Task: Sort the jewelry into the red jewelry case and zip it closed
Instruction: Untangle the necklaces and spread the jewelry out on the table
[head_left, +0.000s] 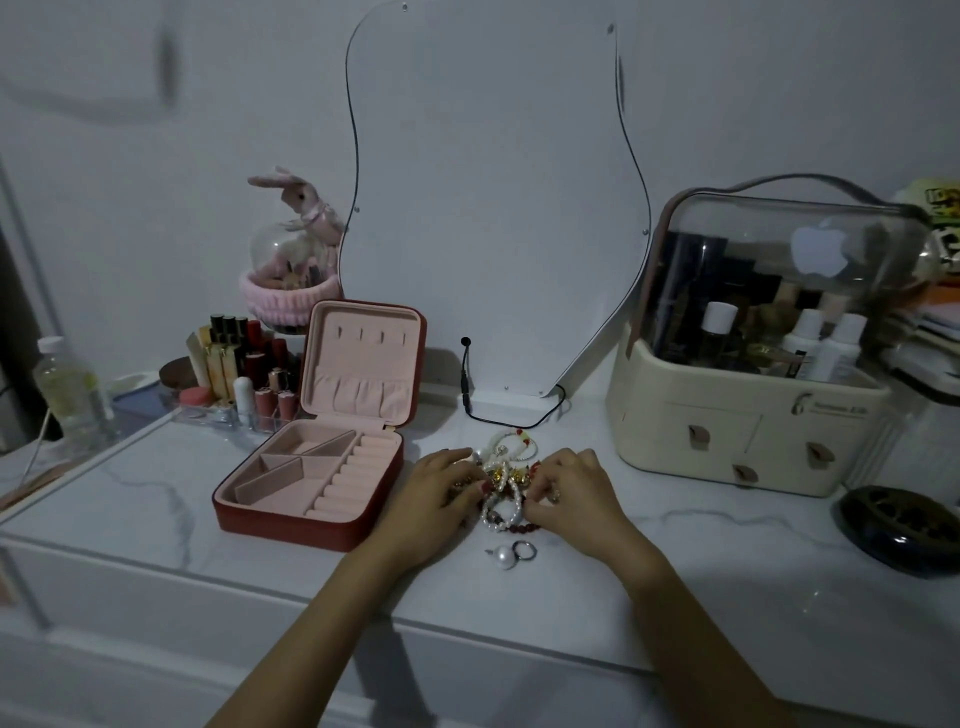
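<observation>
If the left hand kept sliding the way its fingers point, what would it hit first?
The left hand points right, into the tangled pile of pearl and red bead jewelry it already touches; beyond that, probably the right hand.

Glossy marble-look tabletop (156, 499), matt pink velvety lining in the red jewelry case (311, 483), pearly beads (501, 506).

bedroom dressing table, home setting
white marble-look tabletop (156, 499) against a plain wall; wavy-edged mirror (493, 208); rack of lipsticks (244, 364); clear-lidded cosmetics organiser (753, 364); plush rabbit (298, 202); open jewelry case (322, 467).
</observation>
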